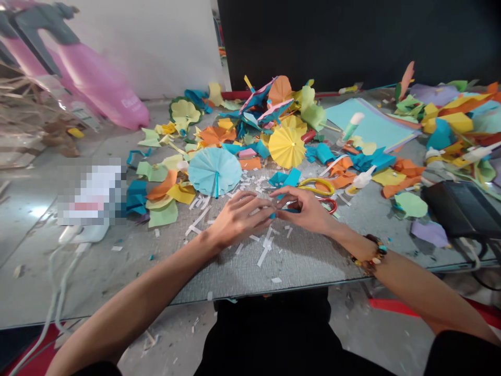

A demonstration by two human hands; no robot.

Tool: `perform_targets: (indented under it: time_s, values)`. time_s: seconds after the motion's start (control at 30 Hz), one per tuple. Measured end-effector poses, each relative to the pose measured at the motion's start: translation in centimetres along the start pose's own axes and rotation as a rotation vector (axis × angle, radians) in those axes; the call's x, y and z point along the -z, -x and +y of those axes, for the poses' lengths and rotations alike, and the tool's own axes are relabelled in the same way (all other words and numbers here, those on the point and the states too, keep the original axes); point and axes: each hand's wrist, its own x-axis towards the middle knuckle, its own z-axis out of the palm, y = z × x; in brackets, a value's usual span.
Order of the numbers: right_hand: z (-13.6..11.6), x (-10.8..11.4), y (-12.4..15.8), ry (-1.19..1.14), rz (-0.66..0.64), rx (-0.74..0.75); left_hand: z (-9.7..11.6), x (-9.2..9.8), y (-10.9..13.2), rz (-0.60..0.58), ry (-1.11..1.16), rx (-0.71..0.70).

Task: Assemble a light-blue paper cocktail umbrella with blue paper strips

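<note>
Over the middle of the table, my left hand (243,218) and my right hand (307,210) meet fingertip to fingertip. Between them a small piece of blue paper (273,215) shows, mostly hidden by the fingers; both hands seem to pinch it. Beside my right hand lie scissors with a yellow handle loop (326,181) and a red one, their blades out of sight. A pleated light-blue paper umbrella (213,168) rests just beyond my left hand. Further back sits a pleated yellow paper umbrella (285,146). White paper scraps (266,251) are scattered around both hands.
A glue bottle (360,180) and a glue stick (353,127) stand at right, near stacked light-blue sheets (378,125). Coloured paper scraps (166,194) cover the back. A phone (96,190) with cables lies left, pink spray bottles (97,83) behind; a black box (462,211) stands right.
</note>
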Motion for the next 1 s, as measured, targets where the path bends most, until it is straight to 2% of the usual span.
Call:
perform_targets:
  time_s: [0.37,0.63,0.77,1.0]
  values:
    - [0.2,0.0,0.0,0.063,0.008,0.042,0.6,0.3,-0.3,-0.019,-0.098,0.020]
    - [0.2,-0.1,0.3,0.111,0.022,0.056,0.8,0.6,-0.2,-0.086,-0.193,-0.007]
    - [0.0,-0.1,0.4,0.109,-0.006,0.049,0.9,0.8,-0.2,-0.077,-0.237,-0.037]
    - [0.2,-0.3,0.3,0.085,0.048,0.018,1.1,0.7,-0.3,-0.074,-0.267,-0.039]
